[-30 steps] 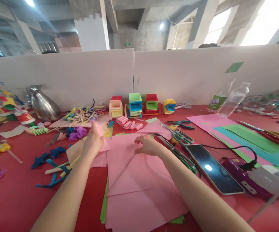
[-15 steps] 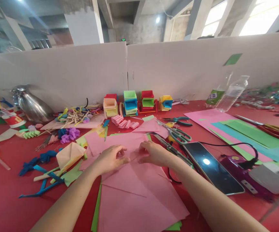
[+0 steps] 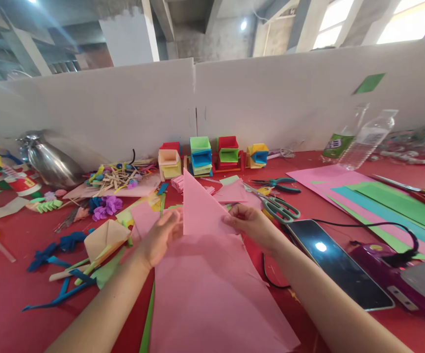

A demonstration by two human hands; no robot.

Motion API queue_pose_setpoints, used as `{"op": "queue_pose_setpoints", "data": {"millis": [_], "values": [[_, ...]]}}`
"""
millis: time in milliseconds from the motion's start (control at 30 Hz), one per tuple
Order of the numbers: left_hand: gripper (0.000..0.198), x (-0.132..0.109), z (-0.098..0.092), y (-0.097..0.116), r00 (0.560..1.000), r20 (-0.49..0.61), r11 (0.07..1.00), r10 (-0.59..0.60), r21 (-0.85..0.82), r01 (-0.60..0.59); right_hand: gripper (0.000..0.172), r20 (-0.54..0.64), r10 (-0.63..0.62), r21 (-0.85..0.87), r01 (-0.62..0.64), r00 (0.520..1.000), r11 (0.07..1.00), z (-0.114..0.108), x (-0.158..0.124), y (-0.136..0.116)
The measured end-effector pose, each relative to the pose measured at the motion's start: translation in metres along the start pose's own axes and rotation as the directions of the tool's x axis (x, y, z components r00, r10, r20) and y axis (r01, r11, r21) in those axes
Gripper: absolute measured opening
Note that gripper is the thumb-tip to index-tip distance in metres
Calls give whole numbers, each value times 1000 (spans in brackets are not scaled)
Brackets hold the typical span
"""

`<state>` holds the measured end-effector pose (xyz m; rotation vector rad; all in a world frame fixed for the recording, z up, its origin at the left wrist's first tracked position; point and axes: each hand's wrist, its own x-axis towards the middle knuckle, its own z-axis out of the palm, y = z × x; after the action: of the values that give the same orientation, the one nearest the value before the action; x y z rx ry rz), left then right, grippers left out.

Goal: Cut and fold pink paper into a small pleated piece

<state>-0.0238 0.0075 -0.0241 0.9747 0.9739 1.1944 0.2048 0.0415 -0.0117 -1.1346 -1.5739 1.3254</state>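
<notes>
A pink paper triangle (image 3: 203,208) stands raised above a stack of pink sheets (image 3: 212,294) on the red table. Its right corner is pinched between the thumb and fingers of my right hand (image 3: 247,223). At the triangle's left edge is my left hand (image 3: 164,235), its fingers partly behind the paper and closed around that edge. Green sheets (image 3: 147,318) stick out under the left side of the pink stack. Behind the triangle, small folded pink pieces (image 3: 178,184) are partly hidden.
Folded colored paper boxes (image 3: 200,157) line the white partition (image 3: 271,98). Scissors (image 3: 280,208), pliers (image 3: 284,185), a phone (image 3: 339,264) and a purple power strip (image 3: 385,274) lie right. A metal jug (image 3: 52,162), craft sticks (image 3: 118,179) and blue strips (image 3: 65,289) are left.
The pink triangle has been lifted off the stack and now stands up between my hands. My hands have moved apart, and the right one has closed on its corner. The view has shifted slightly.
</notes>
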Motion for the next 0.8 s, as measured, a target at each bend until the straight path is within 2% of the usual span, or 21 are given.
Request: {"op": "queue_pose_setpoints", "data": {"millis": [33,67,133,200,233,267,333,433,500,600,700,800], "values": [[46,-3,5,-1,994,102,998,-37,-41,41,36,10,15,29,-15,1000,999,3,-1,-1],[41,-6,9,-2,988,141,996,-66,-55,74,36,22,22,31,-23,1000,999,6,-2,-2],[33,-10,16,-3,988,101,993,-113,-28,116,38,25,-26,-41,27,999,999,13,-6,-4],[29,-12,20,-2,991,10,991,-131,11,131,51,32,-181,-203,183,983,962,20,-10,-5],[28,-13,21,0,991,-14,991,-133,19,133,58,59,-268,-298,273,962,915,23,-13,-5],[28,-14,22,3,991,-13,991,-135,14,135,61,96,-332,-380,343,938,859,26,-15,-5],[32,-15,23,10,989,62,990,-137,-32,140,60,148,-384,-476,406,911,780,29,-18,-5],[38,-17,21,17,964,244,978,-107,-149,146,53,139,-379,-481,397,915,782,32,-19,-5],[44,-17,18,13,949,313,965,-43,-231,121,51,139,-348,-434,373,927,820,32,-20,-6],[47,-17,13,0,956,284,940,69,-340,33,54,158,-290,-365,329,944,871,32,-22,-8],[46,-19,9,-11,951,304,933,47,-355,67,54,173,-253,-315,296,952,902,32,-24,-10],[45,-22,7,-12,956,290,928,49,-366,63,53,170,-217,-276,258,961,926,32,-25,-11]]}}
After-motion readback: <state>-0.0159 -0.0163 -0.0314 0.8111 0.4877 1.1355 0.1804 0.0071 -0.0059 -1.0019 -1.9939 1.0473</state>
